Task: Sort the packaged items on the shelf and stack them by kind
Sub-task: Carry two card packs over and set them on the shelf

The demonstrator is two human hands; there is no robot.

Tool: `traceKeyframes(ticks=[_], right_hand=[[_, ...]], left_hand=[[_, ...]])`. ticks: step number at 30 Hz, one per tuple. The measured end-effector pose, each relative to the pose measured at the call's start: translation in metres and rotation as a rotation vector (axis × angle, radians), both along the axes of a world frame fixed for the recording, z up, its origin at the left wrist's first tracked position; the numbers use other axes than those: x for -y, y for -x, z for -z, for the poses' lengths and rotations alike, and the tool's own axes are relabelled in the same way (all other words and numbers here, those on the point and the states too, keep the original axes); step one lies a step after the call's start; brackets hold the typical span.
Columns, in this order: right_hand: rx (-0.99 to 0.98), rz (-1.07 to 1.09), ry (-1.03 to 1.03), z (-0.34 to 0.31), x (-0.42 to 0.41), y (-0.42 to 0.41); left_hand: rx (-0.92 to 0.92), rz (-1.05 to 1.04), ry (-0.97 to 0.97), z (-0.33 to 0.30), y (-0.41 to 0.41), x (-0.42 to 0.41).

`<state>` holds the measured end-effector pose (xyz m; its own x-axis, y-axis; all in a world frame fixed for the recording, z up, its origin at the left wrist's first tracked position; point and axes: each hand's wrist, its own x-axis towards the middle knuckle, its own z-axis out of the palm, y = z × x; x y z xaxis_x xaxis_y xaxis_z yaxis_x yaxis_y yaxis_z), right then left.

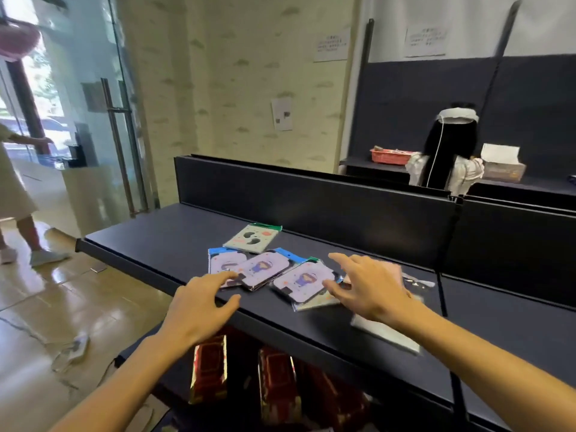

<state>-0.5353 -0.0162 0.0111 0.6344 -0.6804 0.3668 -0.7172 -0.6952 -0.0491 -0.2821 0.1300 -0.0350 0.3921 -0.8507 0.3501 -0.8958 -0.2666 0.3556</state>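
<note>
Several flat packaged items lie scattered on the dark shelf. A green-topped pack with a dark shape on white lies farthest back. Two blue-topped lilac packs overlap at the left. Another lilac pack with a green top lies in the middle. Pale packs lie partly hidden under my right hand and forearm. My left hand hovers with relaxed fingers over the shelf's front edge beside the leftmost pack. My right hand is spread, its fingertips at the middle pack's right edge.
Red and gold boxes stand on the lower shelf under the front edge. A raised back panel closes the shelf behind. A person stands beyond it near a red basket. Another person stands by the glass door at the left.
</note>
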Motion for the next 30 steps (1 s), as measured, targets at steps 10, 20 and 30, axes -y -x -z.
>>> traceKeyframes(ticks=[10,20,30], right_hand=[[0.009,0.151,-0.099,0.022,-0.022,-0.072],[0.103,0.256,-0.194,0.034,0.022,-0.144],[0.073,0.398,-0.153,0.051,0.028,-0.171]], left_hand=[[-0.005,0.15,-0.041,0.001,-0.095,0.017],[-0.003,0.23,-0.102,0.005,-0.176,0.094],[-0.065,0.382,-0.103,0.02,-0.21,0.167]])
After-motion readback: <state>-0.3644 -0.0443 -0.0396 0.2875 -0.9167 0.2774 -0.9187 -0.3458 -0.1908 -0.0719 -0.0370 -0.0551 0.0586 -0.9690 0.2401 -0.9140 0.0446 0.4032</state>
